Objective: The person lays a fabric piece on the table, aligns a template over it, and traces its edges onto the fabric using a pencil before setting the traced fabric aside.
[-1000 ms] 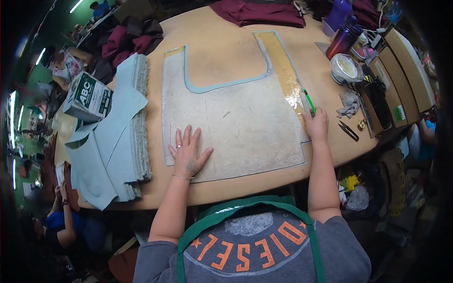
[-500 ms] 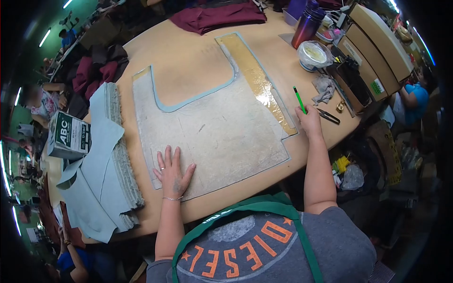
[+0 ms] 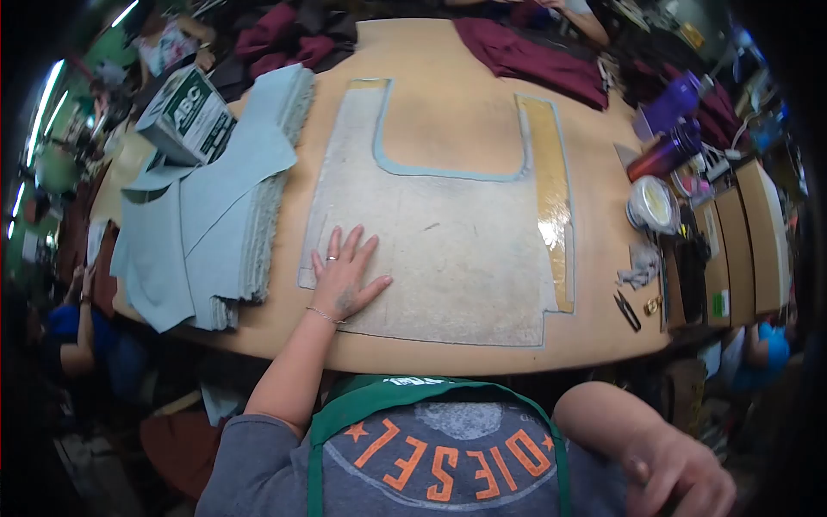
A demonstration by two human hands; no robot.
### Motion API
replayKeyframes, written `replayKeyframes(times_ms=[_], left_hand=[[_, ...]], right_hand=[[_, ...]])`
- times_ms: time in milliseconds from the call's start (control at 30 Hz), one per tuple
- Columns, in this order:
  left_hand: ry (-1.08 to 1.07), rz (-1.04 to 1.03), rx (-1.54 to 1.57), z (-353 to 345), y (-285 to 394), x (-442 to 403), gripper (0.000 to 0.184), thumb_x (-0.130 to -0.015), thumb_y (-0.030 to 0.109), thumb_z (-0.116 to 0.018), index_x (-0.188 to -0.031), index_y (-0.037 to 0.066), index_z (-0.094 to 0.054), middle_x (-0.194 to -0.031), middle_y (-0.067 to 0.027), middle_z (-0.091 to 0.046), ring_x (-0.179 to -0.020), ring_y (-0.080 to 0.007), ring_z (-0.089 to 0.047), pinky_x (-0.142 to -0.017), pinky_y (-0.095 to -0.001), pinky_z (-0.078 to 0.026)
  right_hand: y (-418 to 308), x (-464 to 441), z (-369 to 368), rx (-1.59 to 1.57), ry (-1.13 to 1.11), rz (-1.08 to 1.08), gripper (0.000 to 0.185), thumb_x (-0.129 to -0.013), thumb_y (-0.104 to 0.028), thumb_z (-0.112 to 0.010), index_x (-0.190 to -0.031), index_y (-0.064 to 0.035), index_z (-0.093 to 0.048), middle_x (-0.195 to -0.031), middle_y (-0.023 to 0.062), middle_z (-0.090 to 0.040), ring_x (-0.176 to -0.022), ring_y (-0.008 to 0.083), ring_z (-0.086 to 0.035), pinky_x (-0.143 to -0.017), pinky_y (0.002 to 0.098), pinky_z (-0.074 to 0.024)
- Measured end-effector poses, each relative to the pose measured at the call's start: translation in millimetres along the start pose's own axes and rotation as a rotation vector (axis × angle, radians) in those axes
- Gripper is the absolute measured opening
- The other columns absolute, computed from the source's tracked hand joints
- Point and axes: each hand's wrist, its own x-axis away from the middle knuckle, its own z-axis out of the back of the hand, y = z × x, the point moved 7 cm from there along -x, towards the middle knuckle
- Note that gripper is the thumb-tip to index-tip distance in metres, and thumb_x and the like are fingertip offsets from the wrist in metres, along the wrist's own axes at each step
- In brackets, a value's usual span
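Left hand (image 3: 346,280): laid palm-down, fingers spread, on the template's lower left, as half a second earlier; nothing is gripped.
Right hand (image 3: 685,478): drawn back from the template's right side to beside the torso, off the counter (image 3: 596,194); fingers bent, but whether anything is held cannot be told.
Green pencil: held by the right hand in the earlier views, now unseen.
Pattern template (image 3: 431,250): spread flat on the counter, beside stacked light-blue fabric (image 3: 237,189).
Right edge: left untouched; handling there is judged paused.
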Motion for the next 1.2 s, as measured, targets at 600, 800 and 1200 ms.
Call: replayKeyframes(times_ms=[600,800,1200], left_hand=[[0.407,-0.149,0.403,34.3,-34.0,-120.4,0.044,-0.075,0.029,-0.06,-0.111,0.006,-0.05,-0.122,-0.0149,-0.043,-0.116,-0.0335,-0.036,-0.092,-0.043,-0.035],[0.38,0.405,0.451,47.3,-98.1,-214.8,0.047,-0.074,0.028,-0.058,-0.112,0.003,-0.046,-0.116,-0.0147,-0.045,-0.111,-0.034,-0.038,-0.087,-0.0467,-0.037],[0.312,0.575,0.712,24.6,-158.3,-272.3,0.045,-0.077,0.03,-0.049,-0.11,-0.001,-0.049,-0.108,-0.0243,-0.052,-0.103,-0.0357,-0.048,-0.088,-0.0416,-0.038]], right_hand=[[141.5,4.8,-14.6,-0.219,-0.552,-0.554,0.01,-0.079,-0.005,-0.052,-0.082,0.002,-0.059,-0.081,0.0152,-0.06,-0.077,0.0276,-0.06,-0.064,0.0327,-0.0502],[235.0,121.0,106.2,0.551,0.398,-1.267,0.011,-0.084,-0.006,-0.043,-0.086,-0.0007,-0.052,-0.079,0.0094,-0.058,-0.063,0.0104,-0.052,-0.05,0.0219,-0.0365],[453.8,198.0,173.1,0.041,0.992,-1.509,0.034,-0.086,-0.014,-0.045,-0.117,-0.0019,-0.042,-0.109,0.01,-0.05,-0.099,0.0177,-0.05,-0.08,0.0298,-0.04]])
